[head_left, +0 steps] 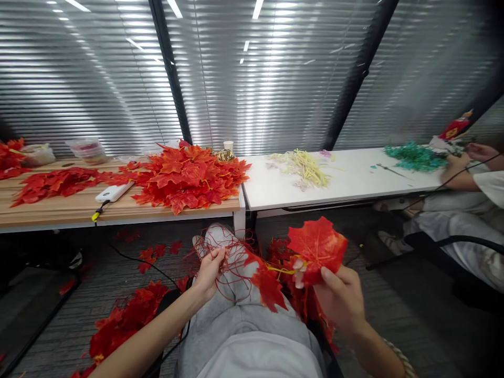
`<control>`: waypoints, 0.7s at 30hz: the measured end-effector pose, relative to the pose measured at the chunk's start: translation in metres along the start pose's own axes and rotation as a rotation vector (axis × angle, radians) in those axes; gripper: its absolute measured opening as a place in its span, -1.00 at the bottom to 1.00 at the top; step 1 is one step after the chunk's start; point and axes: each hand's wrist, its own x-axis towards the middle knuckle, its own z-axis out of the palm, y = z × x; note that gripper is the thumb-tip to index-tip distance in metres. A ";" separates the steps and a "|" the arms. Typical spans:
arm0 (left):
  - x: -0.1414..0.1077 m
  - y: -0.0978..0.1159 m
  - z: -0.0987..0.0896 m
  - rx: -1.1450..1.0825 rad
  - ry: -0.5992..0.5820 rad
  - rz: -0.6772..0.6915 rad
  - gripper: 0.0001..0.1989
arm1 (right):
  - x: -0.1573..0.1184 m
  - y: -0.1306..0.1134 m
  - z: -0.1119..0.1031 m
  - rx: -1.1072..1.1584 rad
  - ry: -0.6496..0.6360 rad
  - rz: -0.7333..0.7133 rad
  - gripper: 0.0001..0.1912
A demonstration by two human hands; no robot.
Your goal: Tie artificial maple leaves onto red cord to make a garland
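Note:
Over my lap, my left hand point(211, 269) pinches a loose tangle of thin dark-red cord point(236, 283). My right hand point(342, 296) grips a red artificial maple leaf point(318, 244), its thumb on the leaf's lower edge and the other fingers mostly hidden behind it. Beside that leaf is a small pale piece with yellow stems point(281, 269). Another red leaf point(268, 283) hangs between my hands, near the cord. Below my right hand, more red leaves point(311, 304) hang down beside my leg.
A big heap of red maple leaves point(192, 176) lies on the wooden table point(205, 211), near a white power bank point(114, 192). Yellow strips point(305, 168) and green material point(415, 156) lie on the white table point(350, 181). A co-worker's hands point(459, 163) are at right. Leaves litter the floor.

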 end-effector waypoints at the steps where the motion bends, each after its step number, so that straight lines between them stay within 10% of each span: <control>1: -0.003 0.003 0.002 -0.020 -0.002 0.004 -0.62 | 0.003 -0.002 0.003 0.042 0.011 0.023 -0.73; 10: -0.028 0.040 0.010 -0.165 -0.069 0.077 -0.69 | 0.026 0.019 -0.003 0.240 0.437 0.221 -0.72; 21: -0.035 0.067 -0.015 -0.187 0.187 0.196 -0.77 | 0.029 0.047 -0.006 0.169 0.223 0.254 -0.72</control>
